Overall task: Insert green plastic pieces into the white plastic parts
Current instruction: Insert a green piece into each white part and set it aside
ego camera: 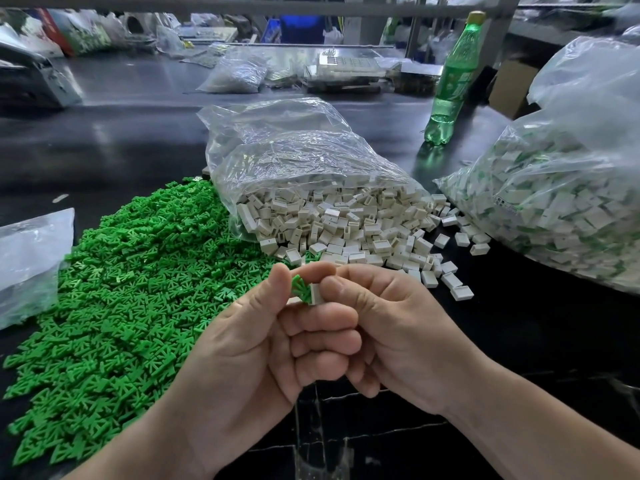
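Note:
My left hand (256,344) pinches a small green plastic piece (298,289) between thumb and forefinger. My right hand (391,327) pinches a white plastic part (315,294) right against it; the two pieces touch at my fingertips. A wide heap of loose green pieces (131,292) covers the dark table on the left. White parts (360,230) spill from an open clear bag (294,157) just beyond my hands.
A big clear bag of white parts with green inside (554,209) lies at the right. A green soda bottle (450,81) stands behind the open bag. Another clear bag (31,261) sits at the left edge. More bags and clutter line the far side of the table.

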### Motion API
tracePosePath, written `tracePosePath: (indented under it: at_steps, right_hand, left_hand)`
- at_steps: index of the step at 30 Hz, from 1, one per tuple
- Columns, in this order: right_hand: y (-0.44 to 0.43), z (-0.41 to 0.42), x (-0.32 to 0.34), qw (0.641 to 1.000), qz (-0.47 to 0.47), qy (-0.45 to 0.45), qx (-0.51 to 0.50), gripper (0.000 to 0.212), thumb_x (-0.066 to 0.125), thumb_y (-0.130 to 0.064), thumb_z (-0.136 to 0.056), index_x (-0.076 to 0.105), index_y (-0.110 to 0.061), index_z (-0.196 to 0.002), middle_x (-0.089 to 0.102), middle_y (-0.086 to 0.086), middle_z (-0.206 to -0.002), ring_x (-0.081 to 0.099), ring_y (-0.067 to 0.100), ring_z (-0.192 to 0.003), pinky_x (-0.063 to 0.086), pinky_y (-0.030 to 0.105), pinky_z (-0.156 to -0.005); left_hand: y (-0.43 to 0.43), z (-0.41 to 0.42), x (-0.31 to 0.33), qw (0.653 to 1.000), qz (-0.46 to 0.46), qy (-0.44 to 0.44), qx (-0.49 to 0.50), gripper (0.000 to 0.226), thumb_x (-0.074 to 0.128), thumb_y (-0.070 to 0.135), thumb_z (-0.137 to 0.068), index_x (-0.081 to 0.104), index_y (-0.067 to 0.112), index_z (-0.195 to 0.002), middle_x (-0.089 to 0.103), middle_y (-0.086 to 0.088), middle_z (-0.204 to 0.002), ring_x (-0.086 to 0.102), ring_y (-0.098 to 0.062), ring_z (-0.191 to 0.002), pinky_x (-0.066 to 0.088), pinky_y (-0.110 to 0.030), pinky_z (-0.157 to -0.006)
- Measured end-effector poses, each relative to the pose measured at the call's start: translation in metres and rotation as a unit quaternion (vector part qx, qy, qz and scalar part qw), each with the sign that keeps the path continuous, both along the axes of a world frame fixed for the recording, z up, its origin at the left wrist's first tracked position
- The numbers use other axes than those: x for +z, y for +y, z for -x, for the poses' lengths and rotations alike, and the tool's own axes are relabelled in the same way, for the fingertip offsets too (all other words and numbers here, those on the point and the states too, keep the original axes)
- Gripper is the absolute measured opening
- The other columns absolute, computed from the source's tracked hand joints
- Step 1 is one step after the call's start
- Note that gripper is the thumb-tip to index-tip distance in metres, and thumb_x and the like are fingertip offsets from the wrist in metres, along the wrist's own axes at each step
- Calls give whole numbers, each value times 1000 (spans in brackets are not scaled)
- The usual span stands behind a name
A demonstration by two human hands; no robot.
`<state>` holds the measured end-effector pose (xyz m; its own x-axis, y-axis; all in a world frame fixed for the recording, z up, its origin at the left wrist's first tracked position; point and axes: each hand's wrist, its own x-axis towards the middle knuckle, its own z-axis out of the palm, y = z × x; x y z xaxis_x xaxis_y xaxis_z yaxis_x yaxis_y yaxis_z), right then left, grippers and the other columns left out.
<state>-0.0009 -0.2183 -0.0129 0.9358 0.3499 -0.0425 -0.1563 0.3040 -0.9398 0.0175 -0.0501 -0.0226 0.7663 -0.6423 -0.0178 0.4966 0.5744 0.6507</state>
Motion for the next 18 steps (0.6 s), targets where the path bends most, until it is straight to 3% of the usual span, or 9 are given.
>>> tracePosePath:
  at_steps: [5, 11, 18]
  right_hand:
    - [2, -1, -2, 1000, -11, -9, -15, 19, 66, -44, -86, 75, -27, -85, 61, 0, -57, 56, 8, -41, 43, 19, -34]
    - [3, 0, -3, 999, 0, -14, -30, 23, 66, -45, -86, 71, -23, -84, 61, 1, -58, 56, 8, -41, 42, 19, -34]
    - [0, 2, -4, 998, 46, -23, -30, 41, 65, -40, -91, 62, -1, -102, 62, 0, -60, 55, 8, -42, 40, 18, -34]
  left_hand:
    - [3, -3, 0, 1000, 11, 3, -13, 47, 77, 28, -84, 65, 6, -124, 74, -20, -96, 75, -27, -83, 61, -30, -64]
    - [4, -5, -1, 999, 22, -8, -33, 42, 69, 21, -90, 61, 5, -128, 74, -19, -99, 74, -27, -86, 61, -29, -67]
    - [3, -4, 1, 1000, 1, 0, -29, 39, 80, 21, -80, 70, 5, -115, 74, -18, -82, 74, -24, -68, 60, -29, -56]
